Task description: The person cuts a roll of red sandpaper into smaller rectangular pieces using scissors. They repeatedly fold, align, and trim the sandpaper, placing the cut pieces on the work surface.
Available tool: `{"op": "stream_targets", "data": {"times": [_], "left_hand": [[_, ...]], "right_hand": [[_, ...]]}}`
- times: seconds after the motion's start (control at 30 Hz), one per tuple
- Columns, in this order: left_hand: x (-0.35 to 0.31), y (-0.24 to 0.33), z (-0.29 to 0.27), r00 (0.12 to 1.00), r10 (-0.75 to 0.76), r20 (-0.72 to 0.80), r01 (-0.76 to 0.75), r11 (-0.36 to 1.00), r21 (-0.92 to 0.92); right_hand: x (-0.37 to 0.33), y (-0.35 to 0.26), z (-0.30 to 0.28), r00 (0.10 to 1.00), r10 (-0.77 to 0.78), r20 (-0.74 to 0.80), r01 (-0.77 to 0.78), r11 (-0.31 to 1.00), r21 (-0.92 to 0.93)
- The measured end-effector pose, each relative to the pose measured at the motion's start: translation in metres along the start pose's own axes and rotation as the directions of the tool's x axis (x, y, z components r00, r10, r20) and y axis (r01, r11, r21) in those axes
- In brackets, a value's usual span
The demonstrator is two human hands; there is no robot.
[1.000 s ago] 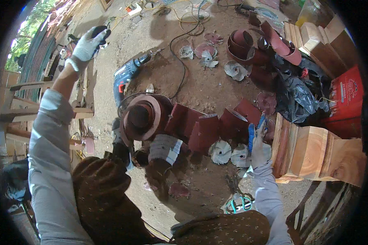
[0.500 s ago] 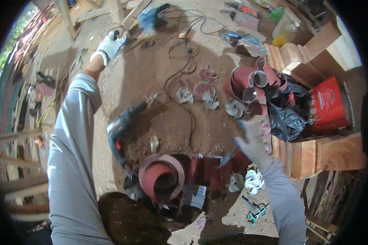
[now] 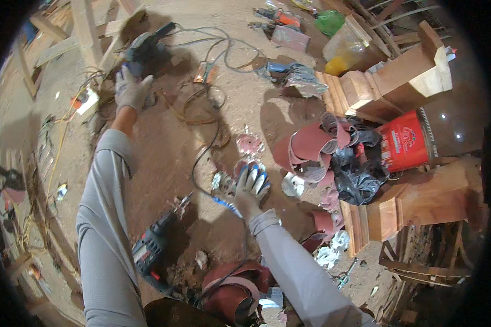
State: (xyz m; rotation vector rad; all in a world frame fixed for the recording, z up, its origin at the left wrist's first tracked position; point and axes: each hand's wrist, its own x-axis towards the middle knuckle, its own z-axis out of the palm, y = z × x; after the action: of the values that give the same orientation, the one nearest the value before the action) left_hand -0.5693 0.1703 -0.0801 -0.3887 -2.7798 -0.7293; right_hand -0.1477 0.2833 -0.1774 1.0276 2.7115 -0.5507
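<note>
My left hand (image 3: 131,91), in a white and blue work glove, reaches to the far left with thumb and fingers apart. Its fingertips are at the near side of a dark blue power tool (image 3: 142,50) lying on the dirt; whether they touch it I cannot tell. My right hand (image 3: 248,193), gloved alike, is over crumpled sanding discs (image 3: 222,184) in the middle, fingers extended and slightly spread. Just beyond it lies a reddish sanding disc (image 3: 249,144). A dark drill-like power tool (image 3: 154,248) rests on the ground between my forearms.
Rolls of red sandpaper lie at the right (image 3: 305,147) and near my body (image 3: 232,294). A black plastic bag (image 3: 357,177), a red bucket (image 3: 402,143) and shaped wooden posts (image 3: 420,204) stand right. A dark cable (image 3: 197,163) crosses the ground. Scissors (image 3: 343,279) lie near right.
My view has shifted. My left hand has come up to the blue power tool. From beside the sandpaper on the right, my right hand has moved left and forward over the crumpled discs.
</note>
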Motion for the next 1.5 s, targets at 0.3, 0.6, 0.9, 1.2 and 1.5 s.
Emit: {"op": "stream_targets", "data": {"times": [0.3, 0.6, 0.9, 1.2, 1.5], "left_hand": [[0.153, 0.004, 0.023, 0.998, -0.014, 0.057, 0.008, 0.994, 0.113], [0.16, 0.008, 0.04, 0.973, 0.032, 0.229, -0.064, 0.989, 0.136], [0.12, 0.013, 0.009, 0.93, -0.035, 0.366, 0.121, 0.969, -0.215], [-0.071, 0.084, -0.106, 0.842, 0.257, 0.475, 0.487, 0.02, -0.873], [-0.253, 0.086, -0.189, 0.845, 0.007, 0.535, 0.532, -0.121, -0.838]], "right_hand": [[0.007, -0.009, -0.017, 0.981, 0.102, 0.163, -0.084, 0.99, -0.113], [0.008, -0.007, -0.03, 0.968, 0.132, 0.214, -0.107, 0.986, -0.125], [0.007, -0.002, -0.027, 0.98, 0.105, 0.168, -0.072, 0.979, -0.19], [0.006, -0.006, -0.054, 0.953, 0.136, 0.269, -0.136, 0.991, -0.022], [0.004, 0.004, -0.073, 0.988, -0.068, 0.141, 0.045, 0.986, 0.16]]}}
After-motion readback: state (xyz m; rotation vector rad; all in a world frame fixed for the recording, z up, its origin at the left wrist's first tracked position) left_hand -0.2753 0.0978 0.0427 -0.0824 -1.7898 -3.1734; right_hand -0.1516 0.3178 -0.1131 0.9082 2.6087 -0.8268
